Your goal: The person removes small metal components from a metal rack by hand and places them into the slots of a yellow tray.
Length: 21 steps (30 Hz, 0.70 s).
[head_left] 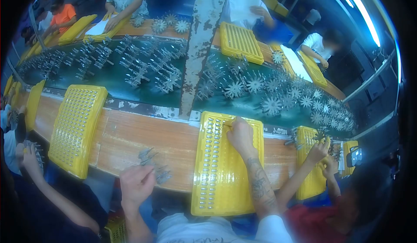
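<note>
My right hand (241, 134) is over the upper part of a yellow tray (234, 191). Its fingers are pinched together at the tray's surface, and whatever they hold is too small to make out. Two columns of small metal pins (210, 156) fill the tray's left side, with a few more at the top near my fingertips. My left hand (137, 182) is closed, left of the tray, at the bench's near edge. From its fingers sticks out a spiky metal rack (154, 165), blurred, with prongs pointing several ways.
Beyond the wooden bench (143, 134) runs a green belt (152, 93) carrying many spiky metal racks (256, 84). A chipped metal post (197, 56) rises ahead. Another pin-filled yellow tray (78, 130) lies left. Co-workers sit on both sides; one's hands (319, 152) work at a right-hand tray.
</note>
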Each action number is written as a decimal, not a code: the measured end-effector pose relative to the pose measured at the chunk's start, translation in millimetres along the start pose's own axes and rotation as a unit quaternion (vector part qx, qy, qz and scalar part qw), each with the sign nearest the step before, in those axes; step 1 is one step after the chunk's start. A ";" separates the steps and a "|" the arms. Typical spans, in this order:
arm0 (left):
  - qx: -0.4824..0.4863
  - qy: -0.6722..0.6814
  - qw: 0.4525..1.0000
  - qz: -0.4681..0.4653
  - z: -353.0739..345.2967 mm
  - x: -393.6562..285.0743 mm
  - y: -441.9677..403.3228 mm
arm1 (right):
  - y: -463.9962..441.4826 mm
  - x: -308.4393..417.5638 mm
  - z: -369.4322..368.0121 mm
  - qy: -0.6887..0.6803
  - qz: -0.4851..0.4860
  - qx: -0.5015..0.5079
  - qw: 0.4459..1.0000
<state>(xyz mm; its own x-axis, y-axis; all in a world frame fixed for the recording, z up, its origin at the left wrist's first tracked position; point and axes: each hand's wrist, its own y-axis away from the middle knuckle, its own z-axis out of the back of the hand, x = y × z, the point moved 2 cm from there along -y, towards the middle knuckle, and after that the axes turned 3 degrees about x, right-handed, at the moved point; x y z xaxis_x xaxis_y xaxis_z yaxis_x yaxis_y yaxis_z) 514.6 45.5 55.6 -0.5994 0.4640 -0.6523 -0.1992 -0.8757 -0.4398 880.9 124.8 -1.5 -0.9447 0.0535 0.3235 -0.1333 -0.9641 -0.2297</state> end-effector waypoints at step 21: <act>0.006 0.104 0.993 0.062 -23.2 -2.6 -10.4 | 57.3 106.6 46.8 -0.240 0.150 0.087 0.955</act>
<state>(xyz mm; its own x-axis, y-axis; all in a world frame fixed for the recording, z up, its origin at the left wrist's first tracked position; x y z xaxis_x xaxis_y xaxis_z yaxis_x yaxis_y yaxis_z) 536.3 56.5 47.5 -0.4476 0.3683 -0.8148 -0.1436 -0.9290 -0.3411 786.5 63.2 62.8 -0.6808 -0.3175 0.6601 0.2128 -0.9480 -0.2365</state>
